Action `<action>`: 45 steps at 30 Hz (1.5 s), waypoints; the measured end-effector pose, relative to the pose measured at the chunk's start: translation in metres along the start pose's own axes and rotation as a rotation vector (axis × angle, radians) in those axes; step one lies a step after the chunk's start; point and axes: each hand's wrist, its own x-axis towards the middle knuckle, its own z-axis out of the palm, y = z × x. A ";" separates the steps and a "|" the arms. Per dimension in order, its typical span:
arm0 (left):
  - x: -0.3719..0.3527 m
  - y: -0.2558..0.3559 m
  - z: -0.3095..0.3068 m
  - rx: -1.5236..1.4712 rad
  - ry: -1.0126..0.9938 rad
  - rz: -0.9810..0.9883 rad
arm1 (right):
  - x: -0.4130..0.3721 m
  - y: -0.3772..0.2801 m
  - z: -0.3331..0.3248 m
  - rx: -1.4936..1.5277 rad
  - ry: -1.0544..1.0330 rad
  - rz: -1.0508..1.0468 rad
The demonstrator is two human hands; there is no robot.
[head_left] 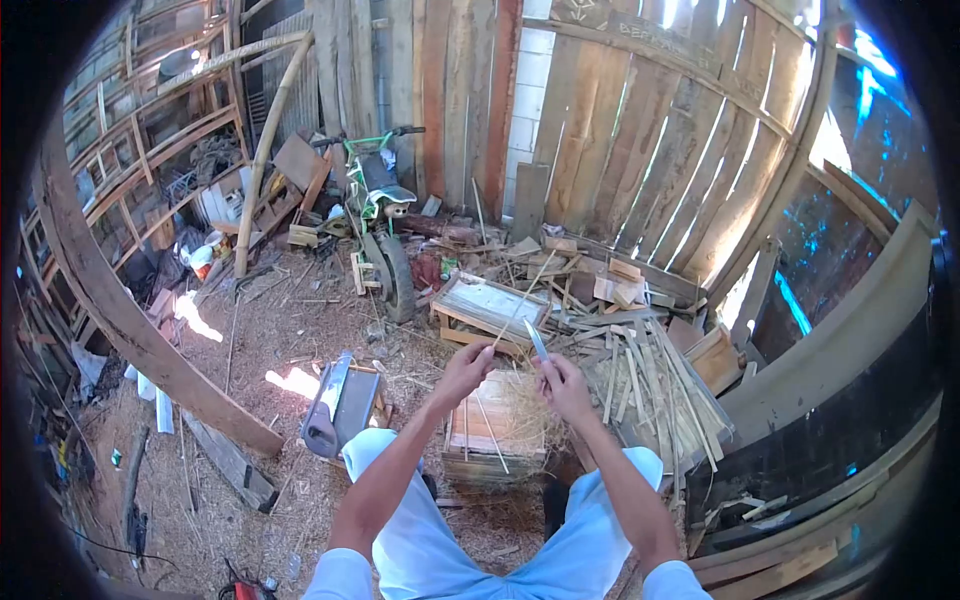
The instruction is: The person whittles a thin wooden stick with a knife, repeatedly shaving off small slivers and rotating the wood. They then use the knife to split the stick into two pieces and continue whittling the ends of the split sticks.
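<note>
My left hand (468, 370) is closed on a thin wooden stick (525, 297), which slants up and away to the right. My right hand (563, 386) grips a knife (536, 340), its blade pointing up and forward beside the stick. Below both hands, between my knees, stands a wooden box (476, 467) with a plank top. A thin strip of wood (491, 432) lies across that top, and a heap of fine shavings (524, 415) covers its right side.
A handsaw (324, 408) rests on a low stool to the left. Ahead are a small wooden bench (490, 300) and a small two-wheeler (385, 215). Cut strips (655, 385) pile up at right. A curved beam (140, 335) crosses the left side; wood chips litter the floor.
</note>
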 end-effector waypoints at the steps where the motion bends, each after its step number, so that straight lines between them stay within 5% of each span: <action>1: 0.007 -0.003 -0.003 -0.049 -0.028 -0.044 | 0.005 -0.013 0.004 0.032 -0.036 0.011; 4: 0.017 -0.006 -0.008 -0.176 -0.104 -0.098 | 0.016 -0.018 0.008 0.141 -0.072 0.077; 10: 0.001 -0.012 0.003 0.085 -0.145 -0.035 | 0.014 0.004 0.014 0.259 -0.075 0.179; 20: -0.001 -0.018 0.016 0.172 -0.149 -0.051 | 0.024 0.023 0.011 0.330 -0.363 0.319; 23: -0.004 -0.010 0.016 0.054 -0.176 -0.203 | 0.023 0.017 0.008 0.389 -0.393 0.346; 28: -0.008 -0.003 0.024 -0.043 -0.210 -0.178 | 0.020 0.016 -0.002 0.482 -0.410 0.349; 39: -0.007 -0.006 0.017 -0.149 -0.289 -0.240 | 0.028 0.014 -0.011 0.322 -0.413 0.396; 41: -0.013 -0.002 0.009 -0.069 -0.321 -0.309 | 0.034 0.008 -0.025 0.315 -0.041 0.419; 45: -0.024 -0.008 -0.009 0.015 -0.349 -0.329 | 0.045 0.016 -0.062 0.369 -0.081 0.389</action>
